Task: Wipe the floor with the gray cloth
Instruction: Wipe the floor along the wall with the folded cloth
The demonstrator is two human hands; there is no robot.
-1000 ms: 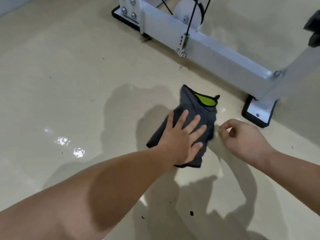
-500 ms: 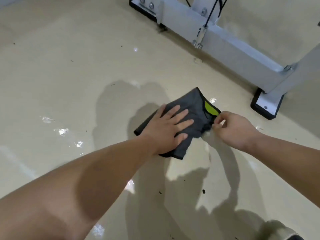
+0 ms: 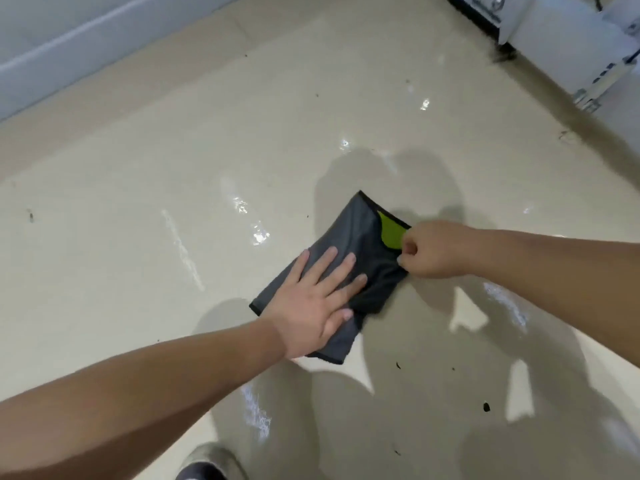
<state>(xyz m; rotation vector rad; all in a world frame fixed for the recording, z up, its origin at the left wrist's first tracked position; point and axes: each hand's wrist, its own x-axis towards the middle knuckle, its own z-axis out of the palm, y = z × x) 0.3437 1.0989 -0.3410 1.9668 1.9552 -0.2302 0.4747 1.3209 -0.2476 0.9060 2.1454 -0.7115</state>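
Note:
The gray cloth (image 3: 356,233) lies folded on the shiny beige floor (image 3: 173,188), with a lime-green patch showing at its far right corner. My left hand (image 3: 318,299) presses flat on the cloth's near half, fingers spread. My right hand (image 3: 433,249) has its fingers curled and pinches the cloth's right edge just below the green patch.
A white metal frame with black feet (image 3: 540,26) stands at the top right. A grey wall base (image 3: 69,53) runs along the top left. Dark specks (image 3: 486,407) dot the floor near me, wet streaks glint to the left, and a shoe (image 3: 204,469) shows at the bottom.
The view swung left, so the frame slid toward the top right corner. My right hand moved onto the cloth's right edge and took hold of it. My left hand stays pressed on the cloth.

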